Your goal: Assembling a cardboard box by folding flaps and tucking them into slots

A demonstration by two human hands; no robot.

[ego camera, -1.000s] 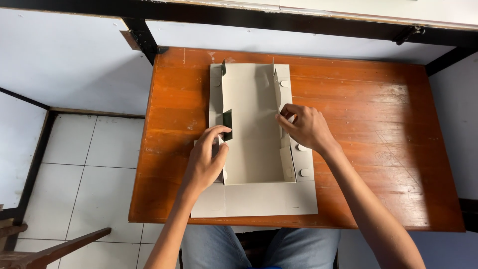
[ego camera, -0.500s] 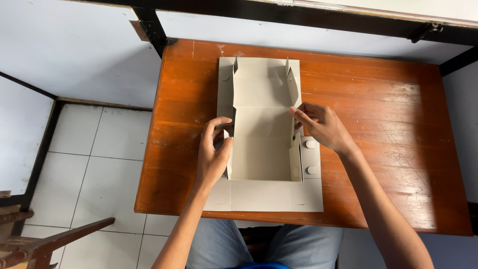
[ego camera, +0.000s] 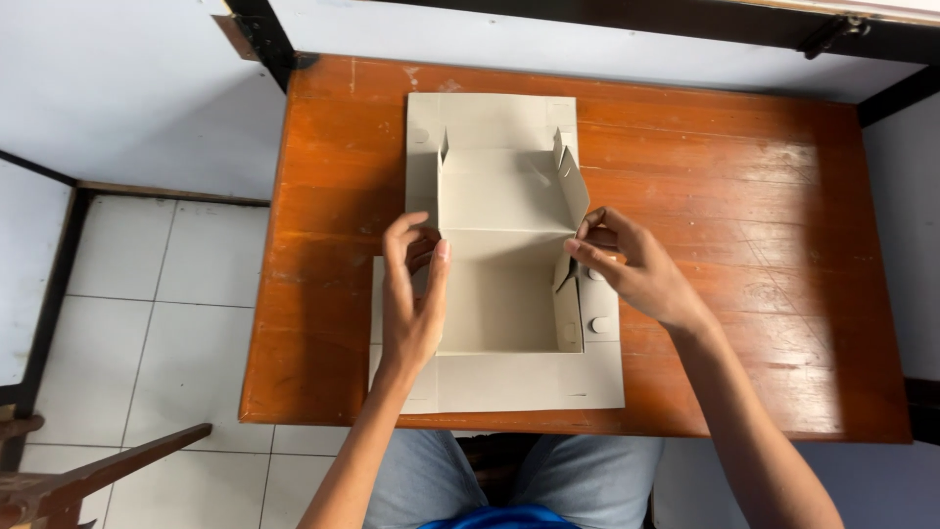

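On the wooden table (ego camera: 744, 245), a flat-cut grey cardboard box blank (ego camera: 504, 284) lies centred, its side flaps partly raised. At the blank's left flap, the left hand (ego camera: 411, 299) presses with fingers curled round the upright edge. At its right flap, the right hand (ego camera: 632, 269) pinches the edge between thumb and fingertips. The board looks light, thin and stiff along the creases, likely to buckle if squeezed mid-panel; the flap edges near the folds seem the soundest hold.

Head view, steeply down over table (ego camera: 764, 196)
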